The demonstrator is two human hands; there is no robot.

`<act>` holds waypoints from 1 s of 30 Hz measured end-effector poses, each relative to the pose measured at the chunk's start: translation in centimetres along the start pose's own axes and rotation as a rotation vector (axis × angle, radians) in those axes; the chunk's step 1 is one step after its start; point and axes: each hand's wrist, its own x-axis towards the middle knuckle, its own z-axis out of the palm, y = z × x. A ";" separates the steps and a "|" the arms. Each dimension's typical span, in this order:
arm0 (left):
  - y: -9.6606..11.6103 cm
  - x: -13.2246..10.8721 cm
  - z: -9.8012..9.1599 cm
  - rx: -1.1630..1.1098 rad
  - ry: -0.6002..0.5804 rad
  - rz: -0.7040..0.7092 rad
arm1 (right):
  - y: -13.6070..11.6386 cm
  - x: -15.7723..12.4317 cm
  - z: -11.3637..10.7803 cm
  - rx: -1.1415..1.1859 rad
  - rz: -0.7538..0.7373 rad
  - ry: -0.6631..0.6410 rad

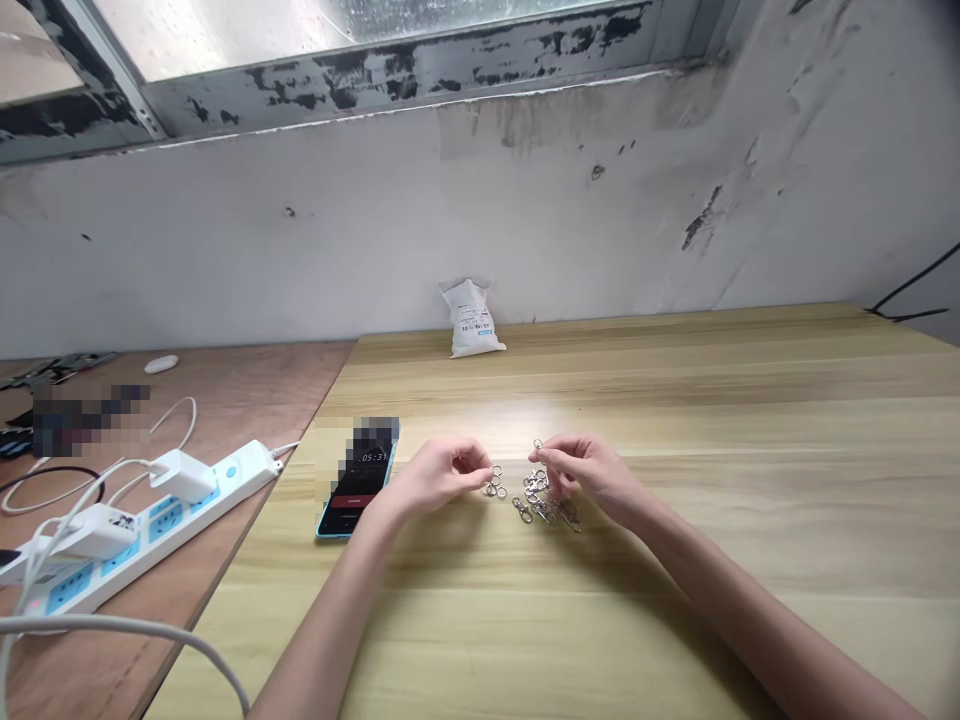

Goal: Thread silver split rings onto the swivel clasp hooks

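Observation:
Several small metal rings (pixel 497 485) lie on the light wooden table, at the fingertips of my left hand (pixel 448 474). The thumb and index finger of that hand are closed at the rings' left edge; whatever is between them is too small to make out. Just to the right is a small pile of silvery metal clasps (pixel 536 487), with one clasp (pixel 523 511) at its lower left. My right hand (pixel 581 467) is over the pile's upper right side, its thumb and index finger pinching a small metal piece (pixel 537 446).
A phone (pixel 364 475) showing a timer lies left of my left hand. A white packet (pixel 473 320) leans by the wall. On the brown table at left are a power strip (pixel 161 525) with chargers, white cables and a small white case (pixel 161 364).

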 end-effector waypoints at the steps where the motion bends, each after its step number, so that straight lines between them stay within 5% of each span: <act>1: 0.2 0.3 0.3 -0.061 0.057 0.027 | -0.1 -0.1 0.4 -0.009 -0.003 -0.014; 6: 0.6 1.5 2.7 -0.428 0.322 0.082 | 0.4 -0.4 1.8 0.000 -0.033 -0.026; 14: 0.2 1.1 5.3 -0.392 0.298 0.182 | 0.9 -0.8 2.4 0.050 -0.019 -0.039; 24: 0.2 0.7 5.1 -0.190 0.410 0.216 | 0.7 -0.9 2.0 0.039 -0.089 0.012; 30: -0.1 0.6 5.4 -0.385 0.333 0.139 | 0.5 -1.4 2.1 -0.093 -0.124 -0.031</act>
